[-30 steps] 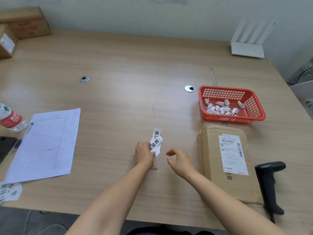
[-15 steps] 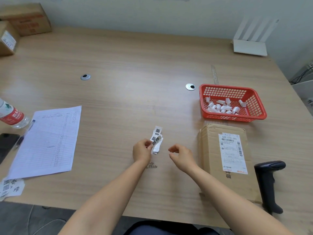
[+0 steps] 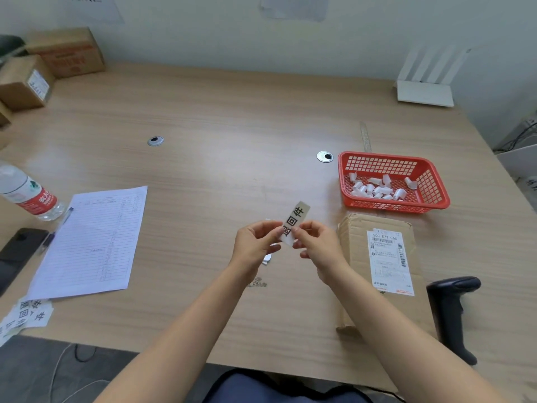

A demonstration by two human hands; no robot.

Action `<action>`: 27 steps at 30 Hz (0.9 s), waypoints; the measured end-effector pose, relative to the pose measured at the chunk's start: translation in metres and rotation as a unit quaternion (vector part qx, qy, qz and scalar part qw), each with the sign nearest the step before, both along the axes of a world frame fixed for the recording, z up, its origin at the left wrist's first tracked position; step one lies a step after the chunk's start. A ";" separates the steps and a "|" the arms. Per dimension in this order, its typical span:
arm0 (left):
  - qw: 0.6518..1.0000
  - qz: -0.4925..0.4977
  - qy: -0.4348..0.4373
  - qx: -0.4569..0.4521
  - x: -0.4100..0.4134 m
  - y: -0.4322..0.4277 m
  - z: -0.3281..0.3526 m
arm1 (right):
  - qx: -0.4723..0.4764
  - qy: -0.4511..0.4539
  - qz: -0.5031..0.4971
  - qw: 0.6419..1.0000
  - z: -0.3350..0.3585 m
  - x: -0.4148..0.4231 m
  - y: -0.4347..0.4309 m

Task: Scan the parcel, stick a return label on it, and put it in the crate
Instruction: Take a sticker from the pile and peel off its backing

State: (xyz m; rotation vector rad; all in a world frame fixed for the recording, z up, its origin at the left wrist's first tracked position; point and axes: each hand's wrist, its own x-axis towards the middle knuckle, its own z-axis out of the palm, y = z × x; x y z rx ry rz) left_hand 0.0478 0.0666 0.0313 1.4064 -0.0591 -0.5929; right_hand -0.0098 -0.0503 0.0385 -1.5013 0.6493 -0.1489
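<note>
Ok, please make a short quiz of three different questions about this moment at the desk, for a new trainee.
1. True or false: the return label is already stuck on the parcel.
2. Which hands pinch the label? A) left hand only B) right hand only C) both
3. Fill in: the scanner lies on the table, to the ____ of the parcel.

Key
1. False: it is held above the table, apart from the parcel.
2. C
3. right
</note>
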 end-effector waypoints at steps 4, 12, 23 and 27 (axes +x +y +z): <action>0.999 -0.019 0.021 -0.034 -0.012 0.003 0.011 | -0.013 -0.047 -0.032 0.998 0.016 -0.010 -0.011; 0.999 -0.038 -0.018 -0.019 -0.029 -0.006 0.027 | -0.034 -0.077 -0.025 0.996 0.036 -0.025 -0.016; 0.998 -0.042 -0.044 -0.019 -0.038 -0.008 0.039 | -0.043 -0.083 -0.030 0.995 0.042 -0.032 -0.015; 0.998 -0.042 -0.044 -0.021 -0.041 -0.009 0.040 | -0.057 -0.082 -0.038 0.994 0.043 -0.034 -0.014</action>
